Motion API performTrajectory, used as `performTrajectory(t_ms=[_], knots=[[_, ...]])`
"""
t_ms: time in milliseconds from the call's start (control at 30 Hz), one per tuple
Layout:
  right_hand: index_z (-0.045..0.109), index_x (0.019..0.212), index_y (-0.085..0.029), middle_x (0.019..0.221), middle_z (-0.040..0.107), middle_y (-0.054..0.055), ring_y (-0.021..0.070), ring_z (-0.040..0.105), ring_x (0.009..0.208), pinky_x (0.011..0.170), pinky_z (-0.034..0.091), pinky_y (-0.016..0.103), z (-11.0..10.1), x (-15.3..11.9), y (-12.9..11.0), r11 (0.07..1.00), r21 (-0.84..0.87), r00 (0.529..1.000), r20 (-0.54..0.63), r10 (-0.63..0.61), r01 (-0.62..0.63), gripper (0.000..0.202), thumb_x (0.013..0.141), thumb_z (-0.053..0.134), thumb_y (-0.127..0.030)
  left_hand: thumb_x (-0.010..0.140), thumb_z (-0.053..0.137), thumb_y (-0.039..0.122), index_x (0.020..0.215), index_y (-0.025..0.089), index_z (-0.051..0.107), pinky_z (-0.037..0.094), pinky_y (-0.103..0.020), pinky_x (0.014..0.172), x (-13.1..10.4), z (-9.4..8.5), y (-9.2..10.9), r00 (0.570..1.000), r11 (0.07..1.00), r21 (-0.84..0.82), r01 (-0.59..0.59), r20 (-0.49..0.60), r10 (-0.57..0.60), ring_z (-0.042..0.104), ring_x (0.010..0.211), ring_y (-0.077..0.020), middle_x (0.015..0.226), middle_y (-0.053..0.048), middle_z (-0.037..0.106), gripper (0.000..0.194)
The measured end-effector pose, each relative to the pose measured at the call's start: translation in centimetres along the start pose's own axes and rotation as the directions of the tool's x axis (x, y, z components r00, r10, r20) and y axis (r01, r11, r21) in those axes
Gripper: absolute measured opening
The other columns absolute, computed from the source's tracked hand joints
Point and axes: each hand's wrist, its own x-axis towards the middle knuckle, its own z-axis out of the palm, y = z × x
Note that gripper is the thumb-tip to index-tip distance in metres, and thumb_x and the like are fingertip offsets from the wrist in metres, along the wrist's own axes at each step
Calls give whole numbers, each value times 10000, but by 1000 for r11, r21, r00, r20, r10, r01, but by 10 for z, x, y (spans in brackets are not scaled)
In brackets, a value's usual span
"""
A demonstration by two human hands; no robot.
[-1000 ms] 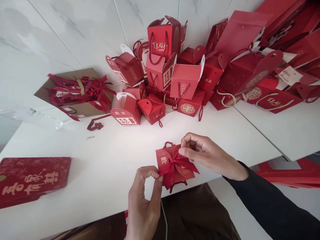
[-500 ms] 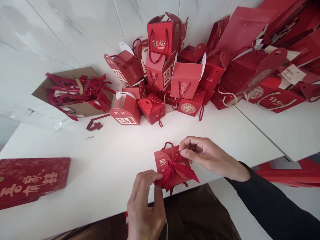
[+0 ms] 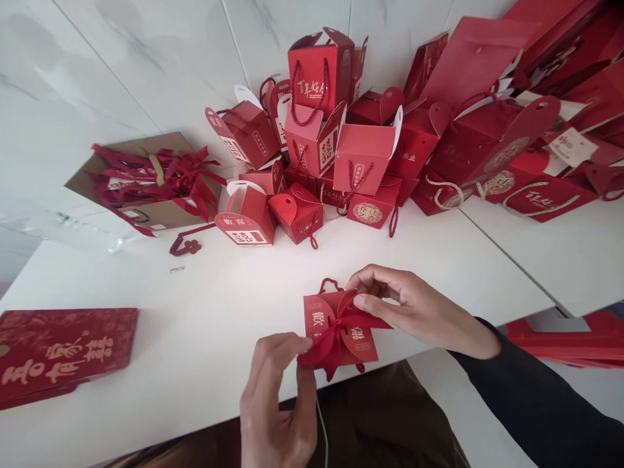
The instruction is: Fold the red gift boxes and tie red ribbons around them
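Observation:
A small red gift box (image 3: pixel 358 351) with pale lettering lies near the table's front edge, its rounded flaps folded over the top. Across it runs a red ribbon (image 3: pixel 331 341) tied in a bow at the middle. My left hand (image 3: pixel 283 390) pinches the bow's lower left loop between thumb and forefinger. At the upper right, my right hand (image 3: pixel 400 299) is closed on the other loop of the ribbon, its curled fingers partly hidden. A twisted red cord shows at the box's far side.
Several red gift boxes (image 3: pixel 295 211) are stacked along the wall. A brown paper bag (image 3: pixel 178 142) full of red ribbons stands at the left. Red printed packets (image 3: pixel 97 325) lie front left, near a dark red flower-ended strip (image 3: pixel 190 247). A seam crosses the white table (image 3: pixel 195 351) at right.
The bow's two loops are drawn further apart. My left hand has shifted slightly left and down, and the ribbon tail at right now points more sideways, uncovering lettering on the box.

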Motion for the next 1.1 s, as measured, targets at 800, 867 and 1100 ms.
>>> performTrajectory(t_ms=[800,867,1100], knots=[[652,966,-205,818,617,-15,134,535,711,635,427,255,14,8,-7,999,44,996,-88,-18,22,180,1009,582,-365,926,620,394,781,216,612,437,-288,635,41,25,13,910,919,-38,392,164,-381,520,671,-157,706,0,595,231],[642,969,-207,804,585,-25,125,493,678,601,399,248,13,8,-6,999,45,997,-76,-16,19,186,1013,575,-375,932,609,447,789,217,604,423,-287,631,37,21,15,866,866,-79,494,137,-482,500,655,-154,684,9,572,271],[641,967,-194,896,623,-9,129,525,748,661,425,247,9,6,-4,997,65,999,-45,-28,31,154,996,596,-339,908,636,442,868,243,620,451,-298,704,4,12,21,940,939,100,329,61,-336,530,834,-198,893,-30,584,203]])
